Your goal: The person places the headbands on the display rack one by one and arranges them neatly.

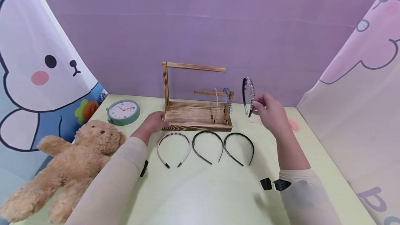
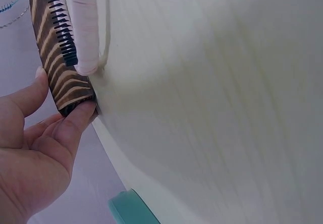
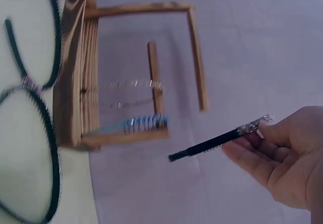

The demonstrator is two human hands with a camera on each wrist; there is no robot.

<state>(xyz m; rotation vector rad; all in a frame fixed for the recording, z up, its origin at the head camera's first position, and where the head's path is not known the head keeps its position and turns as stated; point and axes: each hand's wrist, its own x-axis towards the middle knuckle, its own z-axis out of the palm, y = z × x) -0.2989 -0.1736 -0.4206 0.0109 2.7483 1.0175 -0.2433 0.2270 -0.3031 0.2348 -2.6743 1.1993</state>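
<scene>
A wooden headband rack [image 1: 193, 114] stands at the back of the table, with a tall upper bar and a shorter lower bar. My left hand [image 1: 154, 121] grips its left front corner; in the left wrist view, thumb and fingers pinch the striped wooden edge [image 2: 63, 77]. My right hand [image 1: 271, 112] holds up a black headband [image 1: 244, 93] with sparkly trim, right of the rack and apart from it. On the lower bar hang a pale beaded headband [image 1: 216, 100] and a blue headband [image 1: 229, 101]. The upper bar [image 1: 197, 66] bears nothing.
Before the rack lie a white headband [image 1: 158, 150] and two black headbands [image 1: 200, 156], [image 1: 252, 148]. A green clock [image 1: 137, 114] lies at the left, near a teddy bear [image 1: 68, 166]. Something pink and stringy [image 1: 294, 125] lies at the right. A purple backdrop [image 1: 200, 27] rises behind.
</scene>
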